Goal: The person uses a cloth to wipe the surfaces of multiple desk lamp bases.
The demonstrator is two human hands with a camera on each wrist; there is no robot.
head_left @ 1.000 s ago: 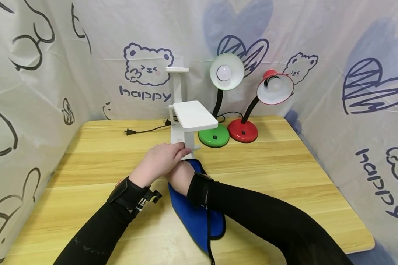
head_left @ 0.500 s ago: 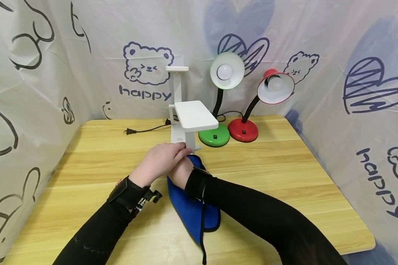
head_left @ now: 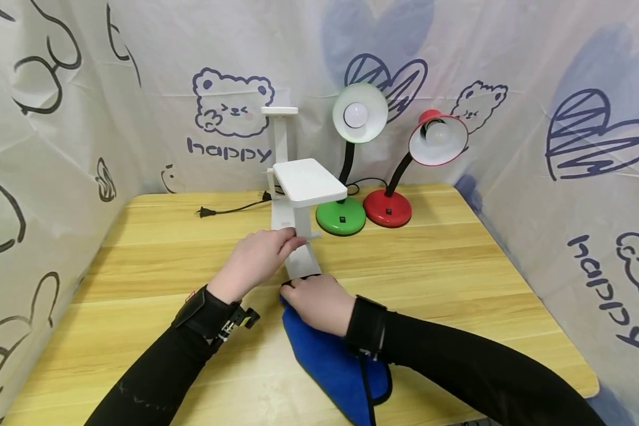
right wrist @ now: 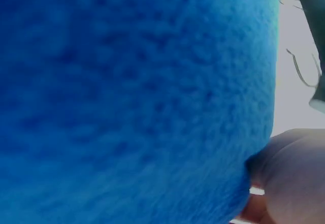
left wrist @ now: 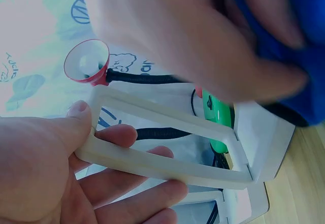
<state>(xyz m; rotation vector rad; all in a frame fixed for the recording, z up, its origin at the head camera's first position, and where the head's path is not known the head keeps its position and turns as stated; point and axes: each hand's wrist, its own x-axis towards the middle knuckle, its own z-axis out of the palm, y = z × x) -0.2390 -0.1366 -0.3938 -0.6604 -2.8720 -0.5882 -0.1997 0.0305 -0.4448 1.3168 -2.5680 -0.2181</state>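
Observation:
My left hand [head_left: 258, 254] holds the upright of a white stand [head_left: 309, 180] that has a flat rectangular top. In the left wrist view its thumb and fingers grip an open white frame [left wrist: 137, 158] on the upright. My right hand [head_left: 322, 305] grips a blue cloth [head_left: 319, 355] with black edging over the near end of the stand's base. The cloth's rest trails toward the front of the table. Blurred in the left wrist view, the right hand [left wrist: 177, 36] pinches the cloth. Blue fabric [right wrist: 127, 82] fills most of the right wrist view.
A second white stand [head_left: 280, 133] is behind the first. To its right are a green lamp [head_left: 341, 217] and a red lamp [head_left: 387, 208]. A black plug [head_left: 206, 212] on a cord lies at the back left of the wooden table [head_left: 431, 266].
My right hand has drawn the blue cloth toward me, after a slight move away, and more of the white base shows. The left hand keeps its hold on the stand.

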